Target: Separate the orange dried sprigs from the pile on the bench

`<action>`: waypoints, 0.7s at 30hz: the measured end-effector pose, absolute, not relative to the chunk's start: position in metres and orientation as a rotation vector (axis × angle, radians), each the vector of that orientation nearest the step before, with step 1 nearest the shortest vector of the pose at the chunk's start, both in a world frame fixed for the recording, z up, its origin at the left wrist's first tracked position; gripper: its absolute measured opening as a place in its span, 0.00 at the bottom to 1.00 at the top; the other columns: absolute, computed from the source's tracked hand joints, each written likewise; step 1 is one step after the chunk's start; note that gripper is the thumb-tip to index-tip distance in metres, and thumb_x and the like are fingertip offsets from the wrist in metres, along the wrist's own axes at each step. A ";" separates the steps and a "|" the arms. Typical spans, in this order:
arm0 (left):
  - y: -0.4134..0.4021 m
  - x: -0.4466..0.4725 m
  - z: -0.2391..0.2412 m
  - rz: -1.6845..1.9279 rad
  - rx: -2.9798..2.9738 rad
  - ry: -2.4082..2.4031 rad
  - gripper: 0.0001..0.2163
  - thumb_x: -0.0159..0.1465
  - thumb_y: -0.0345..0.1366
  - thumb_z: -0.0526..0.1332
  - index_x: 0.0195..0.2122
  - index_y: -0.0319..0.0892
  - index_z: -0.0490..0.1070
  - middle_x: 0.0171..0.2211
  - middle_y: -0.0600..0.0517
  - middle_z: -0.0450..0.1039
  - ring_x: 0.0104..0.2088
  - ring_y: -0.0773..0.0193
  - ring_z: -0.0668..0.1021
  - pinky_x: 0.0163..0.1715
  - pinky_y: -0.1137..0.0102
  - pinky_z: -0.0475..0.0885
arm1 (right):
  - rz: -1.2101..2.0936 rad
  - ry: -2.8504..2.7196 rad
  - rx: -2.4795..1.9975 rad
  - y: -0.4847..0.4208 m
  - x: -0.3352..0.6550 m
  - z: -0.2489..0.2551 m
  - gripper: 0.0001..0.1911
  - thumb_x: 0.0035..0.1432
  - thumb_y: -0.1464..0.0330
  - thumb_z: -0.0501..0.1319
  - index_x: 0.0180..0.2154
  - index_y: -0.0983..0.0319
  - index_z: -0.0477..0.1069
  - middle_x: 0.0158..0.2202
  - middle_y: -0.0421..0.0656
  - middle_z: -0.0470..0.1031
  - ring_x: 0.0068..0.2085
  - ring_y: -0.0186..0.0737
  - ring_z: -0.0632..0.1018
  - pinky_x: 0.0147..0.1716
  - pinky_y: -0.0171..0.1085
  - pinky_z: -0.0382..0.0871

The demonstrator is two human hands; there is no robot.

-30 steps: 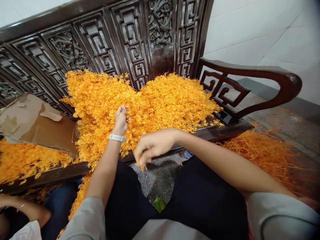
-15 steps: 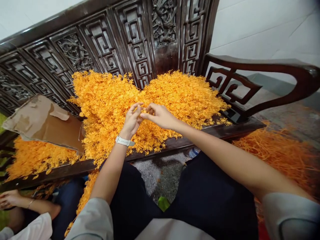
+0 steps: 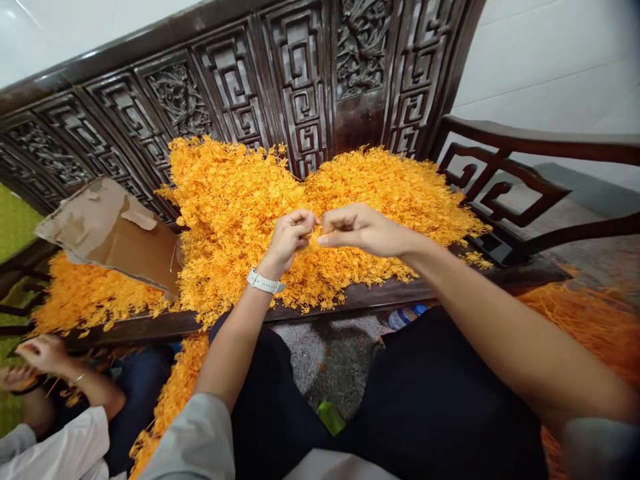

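Above a heap of orange-yellow artificial flower pieces (image 3: 235, 193), my two hands meet with their fingertips close together. My left hand (image 3: 290, 240), with a pale watch on its wrist, is closed in a pinch. Facing it from the right, my right hand (image 3: 363, 230) has thumb and fingers drawn together, also in a pinch. A small yellow-orange bit shows between the hands and looks like one of the flower pieces. Blur and the fingers hide most of it. More flower pieces lie just behind and below both hands.
The heap rests on a dark carved wooden bench (image 3: 360, 293) with an armrest (image 3: 525, 187) at right. A torn cardboard box (image 3: 115, 233) stands at left. Orange strands (image 3: 590, 320) lie at lower right. Another person's hands (image 3: 35, 360) work at lower left. A bottle (image 3: 400, 319) lies under the bench.
The view has shifted, so the bench and heap appear further right. My left fingers have curled in more tightly, and my right hand has drawn slightly away from the left.
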State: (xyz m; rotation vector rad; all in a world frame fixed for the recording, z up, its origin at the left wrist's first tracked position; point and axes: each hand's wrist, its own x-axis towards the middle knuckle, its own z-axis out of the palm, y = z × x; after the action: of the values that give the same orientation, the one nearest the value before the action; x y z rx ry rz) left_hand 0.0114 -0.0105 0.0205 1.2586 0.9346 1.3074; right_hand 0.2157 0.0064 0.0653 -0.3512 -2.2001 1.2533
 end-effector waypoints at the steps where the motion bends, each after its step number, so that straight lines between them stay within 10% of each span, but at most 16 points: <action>1: -0.011 0.016 0.022 1.302 1.274 0.934 0.10 0.63 0.38 0.71 0.28 0.42 0.73 0.23 0.57 0.57 0.19 0.75 0.52 0.19 0.73 0.43 | 1.317 -2.220 -0.322 0.012 0.221 0.068 0.23 0.65 0.60 0.69 0.24 0.60 0.62 0.22 0.33 0.55 0.24 0.29 0.55 0.28 0.38 0.49; 12: 0.010 0.037 0.022 1.210 1.454 0.945 0.13 0.69 0.36 0.67 0.27 0.41 0.71 0.25 0.54 0.65 0.23 0.72 0.60 0.24 0.71 0.55 | 1.433 -2.403 -0.125 0.029 0.230 0.064 0.25 0.69 0.66 0.66 0.23 0.61 0.57 0.20 0.30 0.49 0.21 0.25 0.52 0.22 0.34 0.46; 16: 0.032 0.009 0.011 1.478 1.536 1.271 0.19 0.73 0.35 0.64 0.24 0.42 0.64 0.23 0.55 0.60 0.25 0.69 0.62 0.28 0.69 0.59 | 1.704 -2.485 0.442 -0.008 0.232 0.081 0.19 0.64 0.67 0.70 0.25 0.58 0.64 0.17 0.33 0.62 0.17 0.29 0.63 0.21 0.38 0.54; 21: 0.022 -0.026 0.017 1.322 1.414 1.096 0.23 0.77 0.55 0.53 0.35 0.44 0.76 0.22 0.55 0.60 0.20 0.70 0.56 0.23 0.68 0.54 | 1.696 -1.962 0.331 -0.012 0.239 0.090 0.08 0.69 0.58 0.68 0.41 0.54 0.79 0.17 0.36 0.65 0.17 0.33 0.64 0.20 0.40 0.57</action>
State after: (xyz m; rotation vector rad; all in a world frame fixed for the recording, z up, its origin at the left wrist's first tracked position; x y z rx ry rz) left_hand -0.0258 0.0216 0.0168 1.4145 1.0959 1.3216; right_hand 0.2395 -0.0124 0.0902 0.3312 -1.9619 1.6956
